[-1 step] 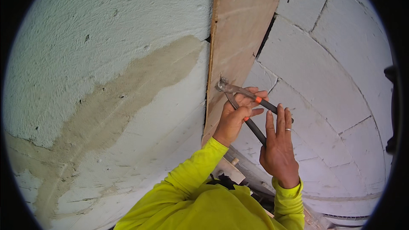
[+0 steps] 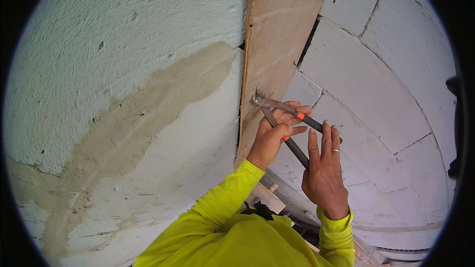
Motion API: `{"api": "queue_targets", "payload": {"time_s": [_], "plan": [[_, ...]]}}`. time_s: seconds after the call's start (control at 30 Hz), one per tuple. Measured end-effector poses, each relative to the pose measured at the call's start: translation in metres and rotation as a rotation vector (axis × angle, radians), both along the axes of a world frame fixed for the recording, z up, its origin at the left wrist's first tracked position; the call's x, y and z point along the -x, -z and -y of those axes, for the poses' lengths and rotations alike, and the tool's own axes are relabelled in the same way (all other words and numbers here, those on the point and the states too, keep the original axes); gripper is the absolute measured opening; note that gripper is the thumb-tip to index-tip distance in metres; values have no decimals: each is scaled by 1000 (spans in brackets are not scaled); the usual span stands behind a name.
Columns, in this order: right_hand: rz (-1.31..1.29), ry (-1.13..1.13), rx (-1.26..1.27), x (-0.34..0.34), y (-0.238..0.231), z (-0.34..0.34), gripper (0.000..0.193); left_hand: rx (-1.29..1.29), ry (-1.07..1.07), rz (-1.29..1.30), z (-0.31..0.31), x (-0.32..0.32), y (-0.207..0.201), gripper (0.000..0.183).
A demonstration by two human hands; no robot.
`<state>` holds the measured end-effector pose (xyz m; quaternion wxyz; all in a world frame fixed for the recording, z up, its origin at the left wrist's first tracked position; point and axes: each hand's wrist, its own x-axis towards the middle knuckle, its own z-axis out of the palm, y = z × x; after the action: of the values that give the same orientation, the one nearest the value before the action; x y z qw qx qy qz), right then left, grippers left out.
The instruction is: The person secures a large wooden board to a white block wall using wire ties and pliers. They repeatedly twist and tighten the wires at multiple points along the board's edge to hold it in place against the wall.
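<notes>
Left hand (image 2: 274, 136) fingers closed around pincers (image 2: 282, 118), head against wooden board (image 2: 277, 44). Right hand (image 2: 324, 173) fingers straight, pressing handles.

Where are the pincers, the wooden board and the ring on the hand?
pincers (image 2: 259, 100), head view, on the metal jaw head at the board's edge.
wooden board (image 2: 277, 34), head view, on its bare flat face.
ring (image 2: 335, 151), head view, on the band around a right hand finger.

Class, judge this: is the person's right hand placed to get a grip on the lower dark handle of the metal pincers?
Probably yes. The right hand lies open against the lower dark handle of the metal pincers; the left hand grips nearer the head.
</notes>
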<state>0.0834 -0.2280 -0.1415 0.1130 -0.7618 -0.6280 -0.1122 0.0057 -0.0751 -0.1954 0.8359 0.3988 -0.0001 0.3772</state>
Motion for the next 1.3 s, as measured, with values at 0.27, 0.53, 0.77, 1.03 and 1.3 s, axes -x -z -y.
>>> {"api": "queue_targets", "payload": {"time_s": [0.27,0.53,0.77,1.03,1.3], "plan": [[142,4,-45,1,4,-6,45,-61,31,-5,-11,2,7,42],[-80,-101,-50,-11,37,-17,38,-461,22,-136,-56,20,25,56],[-237,-124,-26,-10,36,-14,34,-600,110,-97,-71,24,43,100],[-604,-278,211,-24,1,-25,22,-791,-151,-155,-79,22,49,124],[-787,-198,159,-20,56,-27,19,-665,-122,-108,-68,13,44,127]]}}
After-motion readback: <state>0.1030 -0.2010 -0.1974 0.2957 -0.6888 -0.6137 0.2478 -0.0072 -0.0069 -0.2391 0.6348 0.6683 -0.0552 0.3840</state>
